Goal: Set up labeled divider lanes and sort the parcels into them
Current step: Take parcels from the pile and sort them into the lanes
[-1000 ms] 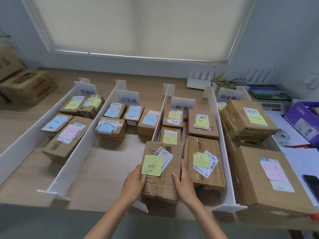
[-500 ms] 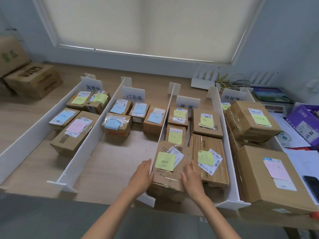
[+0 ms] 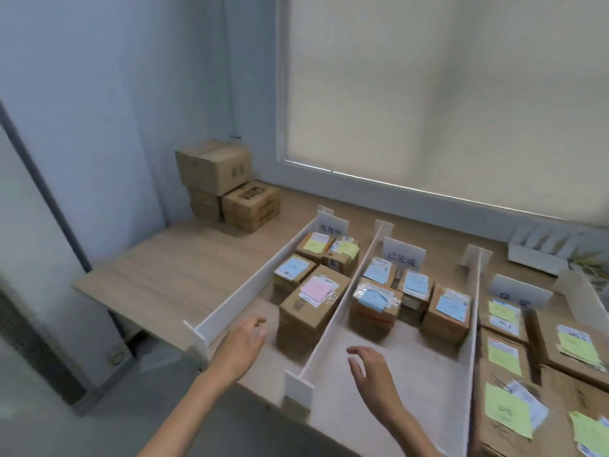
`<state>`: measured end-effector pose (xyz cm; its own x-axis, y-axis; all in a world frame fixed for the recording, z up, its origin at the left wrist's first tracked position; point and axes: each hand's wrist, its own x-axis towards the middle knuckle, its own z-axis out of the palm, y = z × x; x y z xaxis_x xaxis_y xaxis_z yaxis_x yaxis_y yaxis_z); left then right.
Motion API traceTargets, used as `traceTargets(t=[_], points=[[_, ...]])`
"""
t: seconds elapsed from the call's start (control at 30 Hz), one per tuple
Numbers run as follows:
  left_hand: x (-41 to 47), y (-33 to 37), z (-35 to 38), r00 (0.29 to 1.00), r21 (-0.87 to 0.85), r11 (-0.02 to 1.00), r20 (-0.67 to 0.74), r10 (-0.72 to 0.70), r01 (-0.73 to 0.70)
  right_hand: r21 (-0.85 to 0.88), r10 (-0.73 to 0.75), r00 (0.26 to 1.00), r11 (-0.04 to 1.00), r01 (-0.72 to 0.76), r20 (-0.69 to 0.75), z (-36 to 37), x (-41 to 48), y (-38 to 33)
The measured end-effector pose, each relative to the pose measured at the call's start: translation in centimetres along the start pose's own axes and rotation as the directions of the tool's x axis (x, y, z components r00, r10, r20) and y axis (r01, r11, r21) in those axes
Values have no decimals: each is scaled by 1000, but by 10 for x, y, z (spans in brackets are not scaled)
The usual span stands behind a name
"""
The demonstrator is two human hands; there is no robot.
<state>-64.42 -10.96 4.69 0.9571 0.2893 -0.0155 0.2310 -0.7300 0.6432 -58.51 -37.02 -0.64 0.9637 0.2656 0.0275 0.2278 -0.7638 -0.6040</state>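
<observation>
Left hand (image 3: 242,349) hovers loose-fingered and empty, pink-noted parcel (image 3: 306,321) just ahead. Right hand (image 3: 372,374) spread, empty, across the white divider (image 3: 333,324); blue-noted parcel (image 3: 375,308) beyond its fingertips.

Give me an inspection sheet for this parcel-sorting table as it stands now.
Surface: light wood-grain tabletop.
Job's things: white divider boards form lanes with white label cards; left lane holds four brown cardboard parcels, notes yellow, blue, pink; next holds four blue-noted parcels; third holds yellow-green-noted parcels.
Clutter: stacked brown cardboard boxes, far left corner; white slotted rack, far right.
Grippers: left hand and right hand open, holding nothing, over the lanes' near ends.
Cables: blurred shapes beside rack; cannot tell.
Surroundings: cream roller blind drawn down; pale blue wall.
</observation>
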Motion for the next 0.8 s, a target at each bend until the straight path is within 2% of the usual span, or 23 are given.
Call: traceTargets(t=[0.17, 0.43, 0.53, 0.67, 0.8], points=[[5, -97, -96, 976, -36, 990, -165, -141, 137, 65, -134, 987, 990, 129, 89, 67, 29, -108], [31, -198, -159, 931, -153, 969, -283, -231, 194, 82, -196, 962, 980, 184, 189, 128, 92, -210], [70, -229, -180, 923, -163, 965, -294, -247, 207, 110, -214, 961, 974, 197, 175, 146, 138, -240], [148, -261, -217, 928, -117, 978, -314, -201, 172, 196, -222, 968, 961, 197, 120, 174, 221, -284], [231, -284, -260, 948, -93, 985, -274, -163, 142, 276, -134, 989, 955, 110, 67, 191, 308, -326]])
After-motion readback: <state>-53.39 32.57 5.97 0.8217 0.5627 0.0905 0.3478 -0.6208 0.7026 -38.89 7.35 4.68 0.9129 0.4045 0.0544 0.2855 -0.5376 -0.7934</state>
